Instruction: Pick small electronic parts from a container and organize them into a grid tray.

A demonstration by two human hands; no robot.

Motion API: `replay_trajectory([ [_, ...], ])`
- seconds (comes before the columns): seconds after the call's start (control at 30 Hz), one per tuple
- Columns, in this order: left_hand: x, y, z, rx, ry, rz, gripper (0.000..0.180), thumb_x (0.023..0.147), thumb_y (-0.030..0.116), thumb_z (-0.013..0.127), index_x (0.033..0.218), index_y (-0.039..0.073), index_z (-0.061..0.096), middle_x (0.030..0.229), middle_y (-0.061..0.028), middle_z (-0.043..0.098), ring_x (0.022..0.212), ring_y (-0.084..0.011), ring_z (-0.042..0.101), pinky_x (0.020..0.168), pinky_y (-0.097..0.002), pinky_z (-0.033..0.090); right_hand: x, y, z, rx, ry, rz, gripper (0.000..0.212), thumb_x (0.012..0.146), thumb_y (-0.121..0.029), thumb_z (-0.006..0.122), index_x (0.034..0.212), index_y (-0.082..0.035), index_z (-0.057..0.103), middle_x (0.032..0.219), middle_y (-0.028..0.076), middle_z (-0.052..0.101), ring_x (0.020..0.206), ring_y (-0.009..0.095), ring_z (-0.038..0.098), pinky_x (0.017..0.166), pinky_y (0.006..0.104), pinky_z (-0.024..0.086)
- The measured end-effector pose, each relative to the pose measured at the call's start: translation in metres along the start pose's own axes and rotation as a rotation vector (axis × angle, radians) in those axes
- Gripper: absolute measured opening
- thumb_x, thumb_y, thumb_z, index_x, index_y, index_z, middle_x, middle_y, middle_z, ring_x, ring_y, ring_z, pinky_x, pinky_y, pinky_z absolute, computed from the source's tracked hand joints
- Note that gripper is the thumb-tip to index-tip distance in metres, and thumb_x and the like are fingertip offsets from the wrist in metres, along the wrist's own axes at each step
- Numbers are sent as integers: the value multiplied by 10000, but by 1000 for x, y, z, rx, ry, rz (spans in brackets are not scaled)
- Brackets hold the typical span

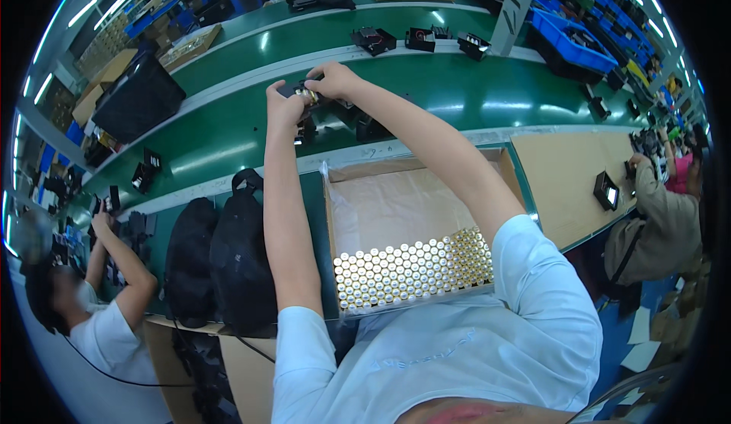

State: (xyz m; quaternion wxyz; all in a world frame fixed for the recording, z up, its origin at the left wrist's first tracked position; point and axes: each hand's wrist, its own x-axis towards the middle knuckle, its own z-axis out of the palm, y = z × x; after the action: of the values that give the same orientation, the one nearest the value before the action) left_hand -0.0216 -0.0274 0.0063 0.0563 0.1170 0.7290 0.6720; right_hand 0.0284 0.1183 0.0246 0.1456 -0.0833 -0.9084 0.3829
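The left hand (285, 109) and the right hand (333, 83) are close together, both clamped by the fingertips on a small dark and gold-coloured piece (308, 96). It is held over the green surface (457, 93), toward its far edge; whether it touches the surface cannot be told. Dark parts (304, 131) lie just below the hands, between them and the surface's near edge, so room there is tight. Leftward, a long stretch of green separates the hands from an open black case (146, 170) beside the near edge; rightward, another stretch runs toward the far right end.

Beyond the near edge, a cardboard carton (329, 215) holds gold-topped cylinders (411, 273) packed along its near edge, with lining film showing toward its far edge. The right forearm crosses the carton's far right corner. Black bags (244, 264) stand close against its left side.
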Motion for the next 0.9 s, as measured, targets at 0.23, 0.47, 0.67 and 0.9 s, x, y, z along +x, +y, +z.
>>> replay_trajectory([
  [0.23,2,46,-26,1425,357,100,453,774,164,580,1197,20,503,1123,-280,595,1022,-418,606,870,-480,474,-64,-5,-60,-479,-318,-10,606,781,-321,771,1314,-124,558,1317,124,561,1112,360,572,947,454,463],
  [0.47,62,9,-21,1064,-268,472,386,797,86,585,1181,79,555,1070,-178,631,1031,-364,605,887,-470,473,-103,19,-75,-506,-469,-248,656,730,-308,819,1302,-137,548,1374,103,492,1170,364,513,983,484,428],
  [0.67,43,18,-16,1450,-677,720,285,854,43,512,1130,81,569,1032,-151,640,971,-354,617,856,-440,492,-115,34,-92,-552,-404,-276,628,694,-247,837,1255,-133,577,1281,105,557,1093,333,557,947,435,458],
  [0.9,50,36,-35,1699,-624,941,100,844,95,542,856,59,634,893,-139,638,824,-335,634,751,-426,515,-157,67,-146,-640,-230,-292,653,653,-173,849,1250,-147,587,1235,65,586,1048,296,577,938,391,472],
])
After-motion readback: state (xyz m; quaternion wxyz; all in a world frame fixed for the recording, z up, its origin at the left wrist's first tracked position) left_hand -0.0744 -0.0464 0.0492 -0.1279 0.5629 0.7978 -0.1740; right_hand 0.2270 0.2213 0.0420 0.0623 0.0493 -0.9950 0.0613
